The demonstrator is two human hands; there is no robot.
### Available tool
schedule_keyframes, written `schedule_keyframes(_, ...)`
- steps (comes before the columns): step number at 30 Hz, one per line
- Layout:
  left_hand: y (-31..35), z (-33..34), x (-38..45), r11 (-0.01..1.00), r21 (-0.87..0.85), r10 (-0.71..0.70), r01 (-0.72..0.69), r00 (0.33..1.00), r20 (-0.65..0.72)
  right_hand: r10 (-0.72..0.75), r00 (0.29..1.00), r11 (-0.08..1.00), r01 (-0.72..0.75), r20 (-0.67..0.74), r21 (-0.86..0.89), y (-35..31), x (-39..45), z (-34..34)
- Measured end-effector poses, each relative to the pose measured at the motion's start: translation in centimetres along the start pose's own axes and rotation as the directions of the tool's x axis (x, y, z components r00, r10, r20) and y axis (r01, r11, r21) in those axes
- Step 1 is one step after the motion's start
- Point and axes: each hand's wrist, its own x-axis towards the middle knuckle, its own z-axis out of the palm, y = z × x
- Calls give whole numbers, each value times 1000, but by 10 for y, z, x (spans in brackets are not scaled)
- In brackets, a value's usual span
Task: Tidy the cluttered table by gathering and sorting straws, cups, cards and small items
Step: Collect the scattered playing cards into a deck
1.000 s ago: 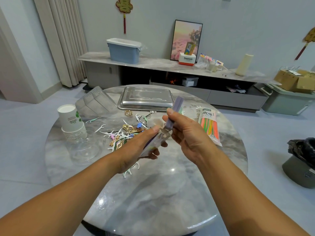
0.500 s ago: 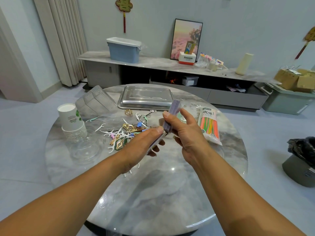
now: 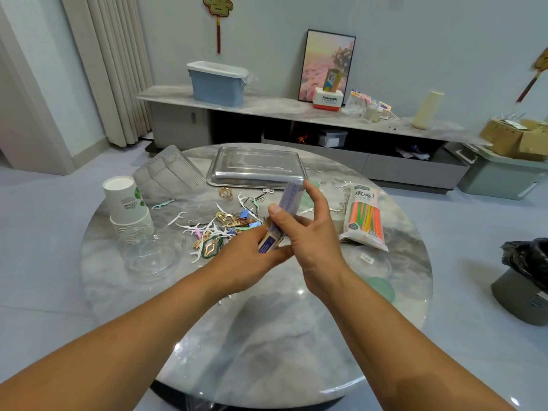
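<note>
Both hands clamp one purple card pack [image 3: 289,209]: left hand [image 3: 252,256] at its lower end, right hand [image 3: 308,232] round the middle. The pack now stands steeper than a second ago, above the desk [image 3: 267,336], just right of the floss-pick pile [image 3: 213,232]. Judged: cards gathered, not yet sorted.

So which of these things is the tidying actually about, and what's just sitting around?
Part of the job:
purple packet, held by left hand and right hand
straw pack
paper cups
floss picks and clips

Just lying about:
blue bin
framed picture
cardboard box
</note>
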Motion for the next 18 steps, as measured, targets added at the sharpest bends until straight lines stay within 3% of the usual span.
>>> schedule_keyframes(3,0,3,-2,986,165,42,-11,982,-186,-38,999,998,36,-28,-59,4,-2,3)
schedule_keyframes(5,1,5,-4,989,139,79,-47,970,-231,-84,994,988,75,-65,-136,5,-4,7)
schedule_keyframes(8,6,6,-4,980,-157,110,-123,990,-89,-132,989,963,111,-69,-247,0,-3,5)
schedule_keyframes(11,14,-1,-6,882,-471,58,-16,996,74,-60,991,964,88,116,-252,-18,7,-10)
schedule_keyframes(14,14,-14,-6,818,-565,19,103,978,206,-30,939,949,134,342,-285,-36,17,-34)
schedule_keyframes(18,7,-13,-5,806,-559,-4,195,946,324,-79,908,919,226,411,-323,-38,20,-50)
